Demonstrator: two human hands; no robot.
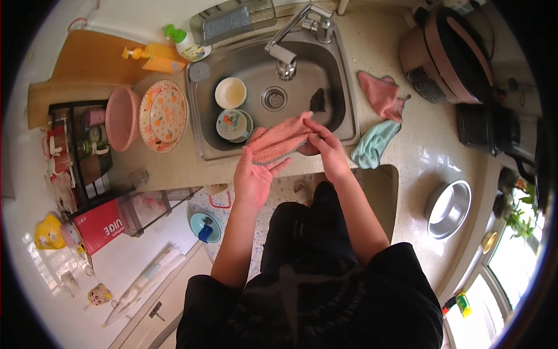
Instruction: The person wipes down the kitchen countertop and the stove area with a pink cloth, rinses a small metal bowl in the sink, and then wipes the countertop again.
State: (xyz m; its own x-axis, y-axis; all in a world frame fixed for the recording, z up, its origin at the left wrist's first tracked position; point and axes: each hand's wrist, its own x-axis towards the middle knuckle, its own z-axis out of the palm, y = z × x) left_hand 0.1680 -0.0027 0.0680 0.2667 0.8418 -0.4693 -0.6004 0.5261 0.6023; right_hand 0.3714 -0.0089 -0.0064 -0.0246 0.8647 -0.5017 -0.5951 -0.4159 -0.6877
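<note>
A pink cloth (281, 137) with a grey edge is stretched between my two hands above the sink's front rim. My left hand (255, 176) grips its left end, thumb on top and palm turned up. At the cloth's right end, the thumb and fingers of my right hand (328, 150) pinch it. Beyond the cloth lies the stainless steel sink (301, 56). A cream bowl (230, 93) stands on its left side, with a cup bearing a printed picture (232, 124) in front of it. Some dark, crumpled material (318, 100) rests at the right of the basin.
A chrome faucet (285, 54) reaches over the basin. Right of the sink lie another pink cloth (381, 94) and a green cloth (376, 144). A steel bowl (449, 209) and a rice cooker (440, 56) stand farther right. To the left are a patterned plate (164, 116) and a pink basin (120, 118).
</note>
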